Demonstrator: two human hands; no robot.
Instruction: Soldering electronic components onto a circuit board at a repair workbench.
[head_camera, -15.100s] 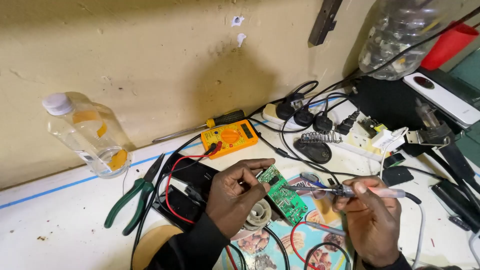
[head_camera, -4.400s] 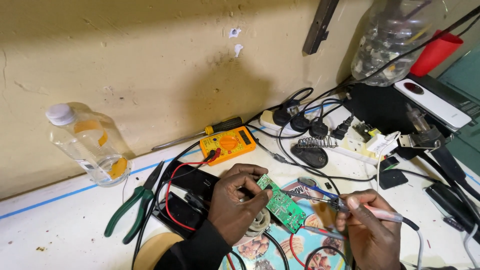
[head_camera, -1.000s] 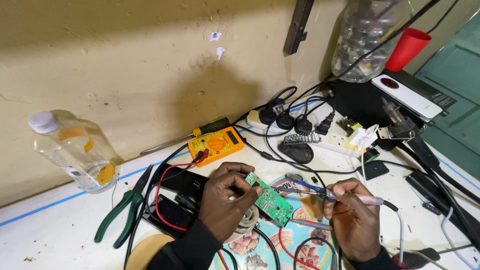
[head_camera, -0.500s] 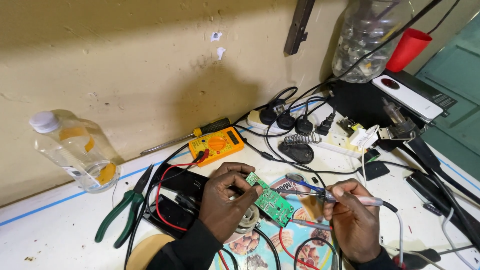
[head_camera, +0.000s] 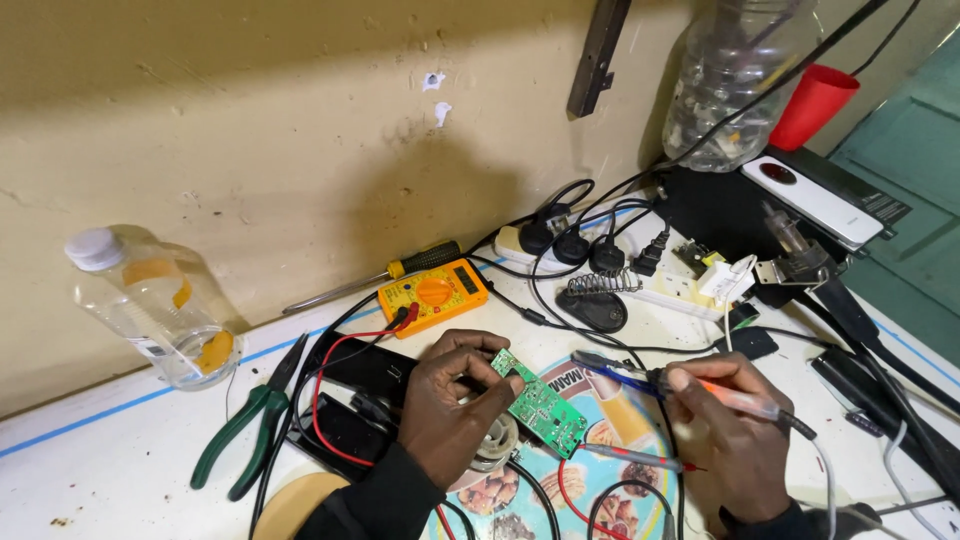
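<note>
My left hand (head_camera: 445, 405) pinches a small green circuit board (head_camera: 539, 404) by its upper left corner and holds it tilted above a colourful printed mat (head_camera: 610, 440). My right hand (head_camera: 725, 435) grips a soldering iron (head_camera: 690, 383) like a pen, its blue-sleeved tip pointing left, a short way above and to the right of the board. A red probe pen (head_camera: 625, 457) lies on the mat below the board. A round grey metal part (head_camera: 495, 445) sits under my left palm.
A yellow multimeter (head_camera: 432, 294) with red and black leads lies behind my hands, next to a screwdriver (head_camera: 385, 275). Green-handled pliers (head_camera: 245, 430) and a plastic bottle (head_camera: 150, 305) are at the left. A white power strip (head_camera: 640, 280) with plugs, a coiled iron stand (head_camera: 600, 285), a phone (head_camera: 815, 200) and a red cup (head_camera: 812, 105) crowd the right.
Both hands keep their grips on the board and the iron. The view has shifted slightly; the iron's tip stays near the board's right edge.
</note>
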